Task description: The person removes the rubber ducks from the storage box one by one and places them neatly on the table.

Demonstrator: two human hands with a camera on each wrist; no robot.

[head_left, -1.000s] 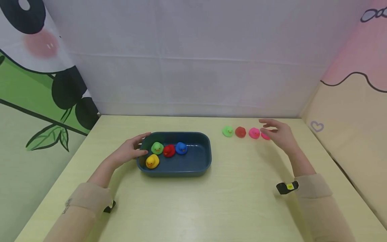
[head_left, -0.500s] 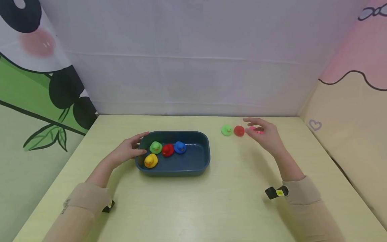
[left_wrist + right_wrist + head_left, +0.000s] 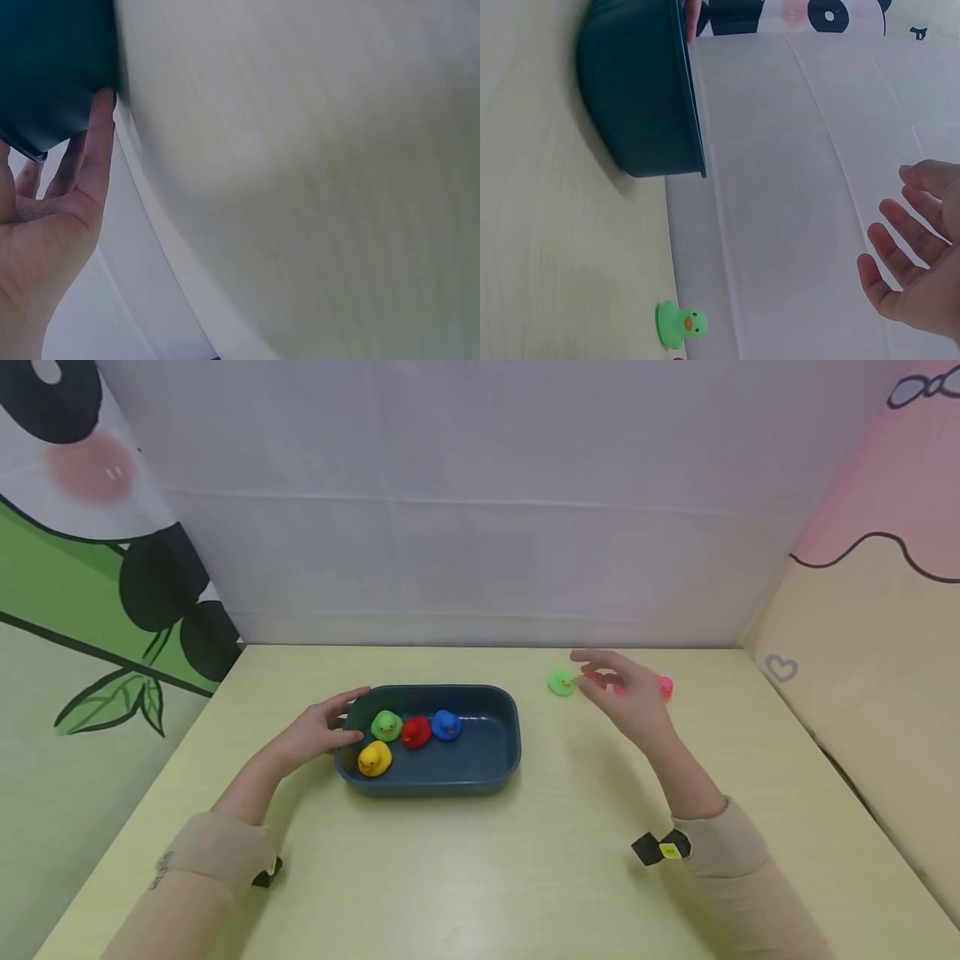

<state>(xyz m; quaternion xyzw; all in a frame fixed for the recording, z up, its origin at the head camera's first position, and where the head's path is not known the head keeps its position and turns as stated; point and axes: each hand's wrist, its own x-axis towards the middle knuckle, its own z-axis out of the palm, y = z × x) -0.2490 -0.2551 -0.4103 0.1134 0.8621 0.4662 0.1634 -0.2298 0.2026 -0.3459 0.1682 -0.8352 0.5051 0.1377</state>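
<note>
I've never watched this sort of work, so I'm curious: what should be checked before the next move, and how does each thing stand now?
1. Left grip on the dark blue tray: ok, it holds the left end.
2. Tray flat on the table: ok.
3. Room in the tray: ok, four ducks sit towards the left and the right end is bare.
4. Right grip free: ok, it holds nothing.
5. Loose green duck in plain sight: ok, upright and apart from the right grip.
6. Other loose ducks in full view: not ok, the right grip partly hides some; a pink duck shows beside it.
</note>
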